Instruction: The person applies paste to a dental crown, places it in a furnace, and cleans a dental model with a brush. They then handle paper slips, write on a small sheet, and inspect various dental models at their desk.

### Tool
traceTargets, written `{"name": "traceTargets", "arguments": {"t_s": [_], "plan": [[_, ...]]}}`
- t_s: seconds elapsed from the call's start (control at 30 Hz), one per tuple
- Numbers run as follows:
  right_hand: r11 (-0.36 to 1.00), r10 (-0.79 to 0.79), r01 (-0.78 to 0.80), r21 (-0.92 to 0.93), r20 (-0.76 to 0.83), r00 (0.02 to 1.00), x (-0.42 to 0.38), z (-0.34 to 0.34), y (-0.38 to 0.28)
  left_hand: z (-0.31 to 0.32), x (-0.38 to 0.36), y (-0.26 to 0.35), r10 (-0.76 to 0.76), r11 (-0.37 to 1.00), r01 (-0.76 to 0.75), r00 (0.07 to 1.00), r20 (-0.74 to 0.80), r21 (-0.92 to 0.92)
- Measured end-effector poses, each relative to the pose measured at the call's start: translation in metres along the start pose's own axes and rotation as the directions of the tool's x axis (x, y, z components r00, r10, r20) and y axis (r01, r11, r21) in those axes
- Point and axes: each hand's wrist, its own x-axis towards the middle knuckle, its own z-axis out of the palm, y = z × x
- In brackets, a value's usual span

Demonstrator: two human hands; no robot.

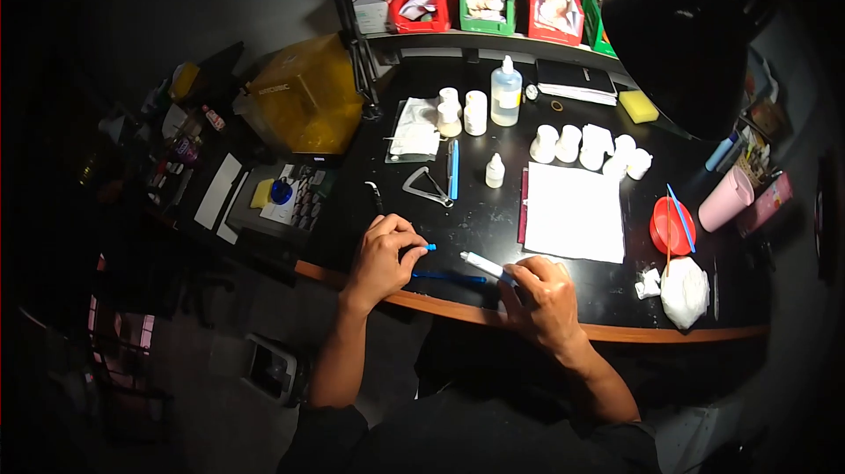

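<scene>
Near the desk's front edge, my left hand pinches a small blue cap between thumb and fingers. My right hand is closed around a slim white syringe-like tube, its narrow tip pointing left toward the cap. Tip and cap are apart. A dark blue stick-like tool lies on the desk below them. Just beyond my left hand is a thin dark instrument with a pale curved tip. A metal caliper and a blue pen lie farther back.
White paper sheets lie right of centre, with several white jars behind. A small dropper bottle and a larger clear bottle stand mid-desk. A red bowl, cotton and pink cup are rightward. A black lamp overhangs.
</scene>
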Motion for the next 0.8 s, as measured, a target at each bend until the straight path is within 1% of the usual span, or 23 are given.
{"name": "traceTargets", "arguments": {"t_s": [0.03, 0.1, 0.2, 0.23, 0.33, 0.43, 0.53, 0.73, 0.8], "plan": [[1.0, -0.025, 0.025, -0.014, -0.001, 1.0, -0.001, 0.001, 0.001, 0.0, 0.001, 0.006, 0.035, 0.999, -0.034, 0.999, 0.017, -0.023], [0.999, -0.025, 0.026, -0.025, 0.022, 0.999, -0.001, 0.0, -0.001, 0.001, 0.001, 0.016, 0.097, 0.993, -0.094, 0.994, 0.043, -0.066], [0.999, -0.026, 0.027, -0.03, 0.03, 0.999, -0.002, 0.001, -0.003, 0.001, 0.001, 0.026, 0.11, 0.99, -0.106, 0.993, 0.038, -0.094], [0.999, -0.024, 0.025, -0.031, 0.027, 0.999, -0.003, 0.002, -0.003, 0.0, 0.002, 0.027, 0.132, 0.989, -0.129, 0.991, 0.036, -0.072], [0.999, -0.035, 0.036, -0.032, 0.031, 0.999, -0.006, 0.004, 0.0, -0.001, 0.002, 0.03, 0.119, 0.991, -0.115, 0.991, 0.054, -0.074], [0.998, -0.033, 0.034, -0.052, 0.015, 0.999, -0.007, 0.005, -0.001, -0.002, 0.002, 0.032, 0.147, 0.989, -0.146, 0.987, 0.061, -0.024], [0.998, -0.03, 0.03, -0.049, -0.006, 1.0, -0.007, 0.003, -0.002, -0.002, 0.002, 0.033, 0.138, 0.99, -0.139, 0.988, 0.065, 0.004], [0.995, -0.079, 0.079, -0.059, -0.001, 0.997, -0.005, 0.002, -0.003, -0.001, 0.001, 0.032, 0.144, 0.989, -0.142, 0.986, 0.084, -0.033], [0.989, -0.118, 0.118, -0.087, 0.007, 0.993, -0.001, -0.001, -0.004, -0.002, 0.001, 0.031, 0.176, 0.984, -0.172, 0.979, 0.101, -0.047]]}}
